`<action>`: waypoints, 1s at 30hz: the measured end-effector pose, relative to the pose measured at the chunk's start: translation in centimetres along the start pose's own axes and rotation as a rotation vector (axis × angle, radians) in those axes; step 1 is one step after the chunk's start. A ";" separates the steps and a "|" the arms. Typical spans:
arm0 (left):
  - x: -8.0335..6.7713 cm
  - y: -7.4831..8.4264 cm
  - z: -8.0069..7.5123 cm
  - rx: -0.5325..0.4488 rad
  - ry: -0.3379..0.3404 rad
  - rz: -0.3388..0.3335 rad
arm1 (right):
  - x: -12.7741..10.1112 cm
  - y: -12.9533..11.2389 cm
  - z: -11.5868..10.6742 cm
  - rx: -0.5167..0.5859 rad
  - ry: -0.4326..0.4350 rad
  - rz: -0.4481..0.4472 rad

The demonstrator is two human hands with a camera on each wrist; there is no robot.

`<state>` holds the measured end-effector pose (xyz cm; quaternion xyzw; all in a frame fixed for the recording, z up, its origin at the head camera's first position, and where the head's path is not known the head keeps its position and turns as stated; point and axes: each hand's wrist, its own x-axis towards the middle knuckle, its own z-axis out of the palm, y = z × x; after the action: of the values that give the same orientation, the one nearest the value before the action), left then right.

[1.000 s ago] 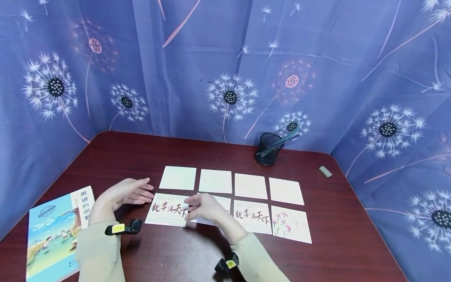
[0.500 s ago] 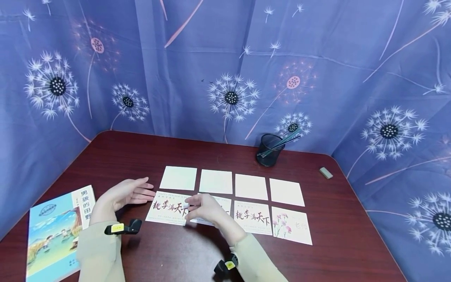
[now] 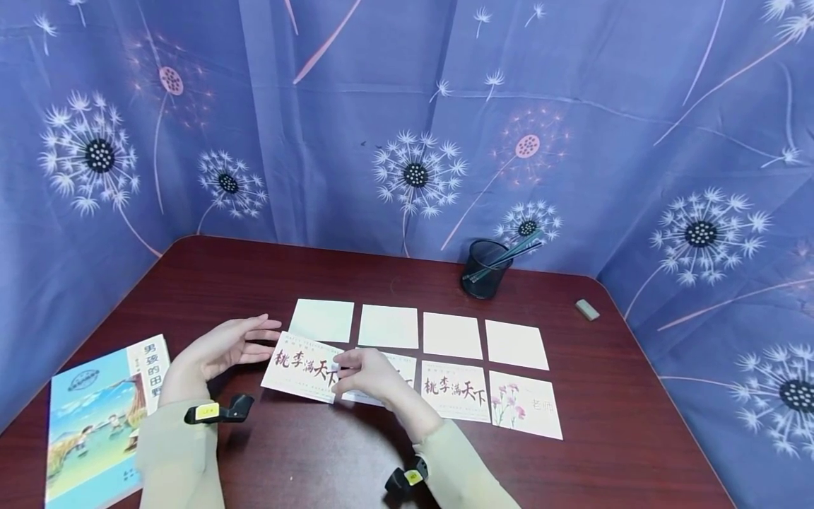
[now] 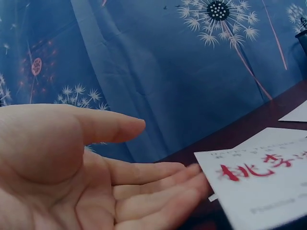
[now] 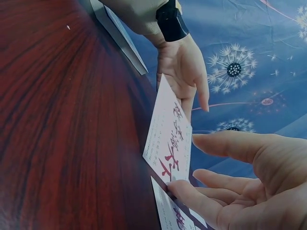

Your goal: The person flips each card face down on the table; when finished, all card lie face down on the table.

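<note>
A white greeting card [image 3: 302,367] with red Chinese lettering is raised and tilted, its upper part covering some of a blank card [image 3: 322,319] behind it. My right hand [image 3: 371,375] holds it by the right edge, thumb and fingertips at that edge in the right wrist view. At the opposite edge, my left hand [image 3: 225,348] touches the card with nearly straight fingertips, its thumb apart from the card in the left wrist view. Partly hidden by my right hand is a second lettered card [image 3: 400,364]. Farther right lie another lettered card [image 3: 455,391] and a flower card [image 3: 526,405].
Several blank white cards, including one at the right [image 3: 516,344], form the back row. A black mesh pen cup [image 3: 483,272] stands behind them, with an eraser [image 3: 587,309] to its right. A picture book [image 3: 102,424] lies beside my left forearm. Dandelion-print curtains [image 3: 356,106] surround the table.
The lettered card at the left has risen from its place in the front row, tilted, and now overlaps the blank card behind. Both hands stay at its edges; the left fingers rise slightly.
</note>
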<state>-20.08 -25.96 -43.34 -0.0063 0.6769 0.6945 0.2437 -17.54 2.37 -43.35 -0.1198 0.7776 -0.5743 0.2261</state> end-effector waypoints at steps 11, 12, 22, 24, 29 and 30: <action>0.0 0.1 0.6 0.058 -0.007 0.030 | 0.3 0.3 0.0 -0.017 0.008 0.005; 0.0 0.1 0.6 0.059 -0.009 0.033 | 0.3 0.3 0.0 -0.019 0.010 0.008; 0.1 -0.4 0.6 0.054 -0.115 0.033 | 0.3 0.1 0.2 -0.034 0.015 0.007; 0.2 -0.3 0.8 0.048 -0.117 0.038 | 0.3 0.1 0.2 -0.031 0.019 0.003; 0.0 0.3 1.1 0.055 -0.109 0.053 | 0.2 -0.3 0.1 0.019 0.045 -0.033; 0.0 0.5 1.2 0.058 -0.111 0.057 | 0.2 -0.4 0.1 0.034 0.048 -0.046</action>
<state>-19.88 -24.80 -42.77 0.0587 0.6823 0.6804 0.2611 -17.68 2.08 -43.05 -0.1199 0.7699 -0.5952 0.1962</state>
